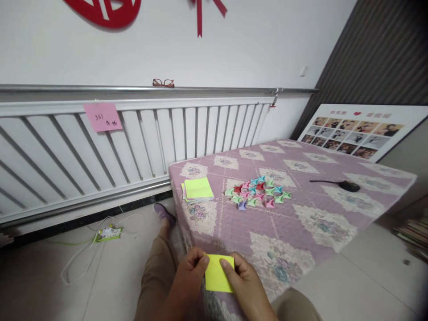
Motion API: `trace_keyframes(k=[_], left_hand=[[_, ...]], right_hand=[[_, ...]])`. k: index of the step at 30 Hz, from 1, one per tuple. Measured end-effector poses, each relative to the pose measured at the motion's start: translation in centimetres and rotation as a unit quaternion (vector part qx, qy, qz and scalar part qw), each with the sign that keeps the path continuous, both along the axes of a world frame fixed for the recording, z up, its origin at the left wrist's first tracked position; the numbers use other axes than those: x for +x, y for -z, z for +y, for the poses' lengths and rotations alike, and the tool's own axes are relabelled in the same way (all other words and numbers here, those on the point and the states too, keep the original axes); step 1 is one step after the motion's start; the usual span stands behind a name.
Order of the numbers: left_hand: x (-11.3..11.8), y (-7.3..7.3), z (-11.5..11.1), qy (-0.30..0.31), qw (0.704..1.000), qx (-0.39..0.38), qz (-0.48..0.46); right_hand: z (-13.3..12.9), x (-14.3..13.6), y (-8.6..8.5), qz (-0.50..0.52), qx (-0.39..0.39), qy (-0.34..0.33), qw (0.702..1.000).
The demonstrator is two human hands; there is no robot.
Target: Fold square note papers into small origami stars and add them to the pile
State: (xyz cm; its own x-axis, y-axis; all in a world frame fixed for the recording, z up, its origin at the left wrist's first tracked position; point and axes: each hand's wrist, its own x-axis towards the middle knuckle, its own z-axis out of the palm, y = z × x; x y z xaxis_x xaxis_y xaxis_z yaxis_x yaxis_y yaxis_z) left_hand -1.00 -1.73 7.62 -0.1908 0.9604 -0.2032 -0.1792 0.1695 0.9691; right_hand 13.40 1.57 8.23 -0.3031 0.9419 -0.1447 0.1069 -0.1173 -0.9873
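Note:
A square of yellow paper (217, 275) is held up over the near edge of the bed-like surface. My left hand (190, 277) pinches its upper left corner between thumb and fingers. On the right side, my right hand (245, 281) grips the sheet with its thumb lying across the front and the fingers behind. Farther off, a stack of coloured paper squares (199, 189) lies near the left edge, a yellow-green sheet on top. Several small folded paper pieces (257, 191) in green, pink, red, blue and purple stand grouped to the right of the stack.
The purple floral cover (234, 236) spans the surface. A black ladle-like utensil (349, 185) lies at the right. Behind stand a white radiator (200, 133) with a pink note (102, 117) and eyeglasses (163, 83) on the pipe. A power strip (109, 234) with cables lies on the floor.

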Motion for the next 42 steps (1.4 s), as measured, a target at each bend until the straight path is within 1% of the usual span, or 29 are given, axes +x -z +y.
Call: trace_keyframes(k=[5,8,11,14,17,20,23,25,27,30,33,36,38,40,42], left_hand=[[0.2,0.2,-0.2,-0.031,0.999,0.001,-0.045],[0.0,0.2,-0.3,-0.038,0.999,0.008,-0.020],[-0.1,0.3,-0.3,-0.048,0.999,0.013,0.009],[-0.2,0.4,-0.2,-0.046,0.999,0.011,0.018],[-0.2,0.2,-0.3,-0.028,1.000,0.008,-0.009],[-0.2,0.1,-0.5,0.022,0.999,0.008,-0.044],[-0.2,0.4,-0.9,0.071,0.997,0.006,-0.018],[-0.1,0.6,-1.1,0.077,0.997,0.001,0.014],[0.0,0.7,-1.2,0.067,0.997,-0.002,0.040],[0.2,0.3,-1.0,0.064,0.997,-0.012,0.050],[0.1,-0.2,-0.6,0.069,0.997,-0.004,0.027],[-0.2,-0.4,-0.1,0.054,0.999,0.004,-0.011],[-0.5,-0.3,0.1,0.044,0.999,-0.010,0.002],[-0.7,0.0,0.1,0.028,0.999,-0.010,0.026],[-0.7,0.5,0.2,-0.010,1.000,0.007,0.019]], right_hand=[[-0.4,-0.4,0.4,0.013,-0.030,0.023,0.999],[-0.5,-0.5,0.7,0.019,-0.038,0.023,0.999],[-0.7,-0.5,0.7,0.007,-0.021,0.019,1.000],[-0.7,-0.7,0.5,0.002,-0.016,0.025,1.000],[-0.6,-0.7,0.2,0.016,-0.029,0.035,0.999],[-0.5,-0.5,-0.2,0.033,-0.034,0.051,0.998],[-0.6,-0.5,-0.4,0.035,-0.035,0.064,0.997],[-0.6,-0.5,-0.3,0.026,-0.034,0.070,0.997],[-0.6,-0.5,-0.1,0.022,-0.032,0.075,0.996],[-0.2,-0.1,0.5,0.031,-0.032,0.067,0.997],[0.5,0.5,0.9,0.013,-0.024,0.029,0.999],[0.9,0.9,0.7,-0.030,0.002,-0.011,0.999],[1.0,1.0,0.4,-0.036,0.014,-0.027,0.999],[0.9,1.0,0.1,-0.007,0.008,-0.023,1.000],[0.7,1.0,0.1,0.053,-0.017,0.013,0.998]])
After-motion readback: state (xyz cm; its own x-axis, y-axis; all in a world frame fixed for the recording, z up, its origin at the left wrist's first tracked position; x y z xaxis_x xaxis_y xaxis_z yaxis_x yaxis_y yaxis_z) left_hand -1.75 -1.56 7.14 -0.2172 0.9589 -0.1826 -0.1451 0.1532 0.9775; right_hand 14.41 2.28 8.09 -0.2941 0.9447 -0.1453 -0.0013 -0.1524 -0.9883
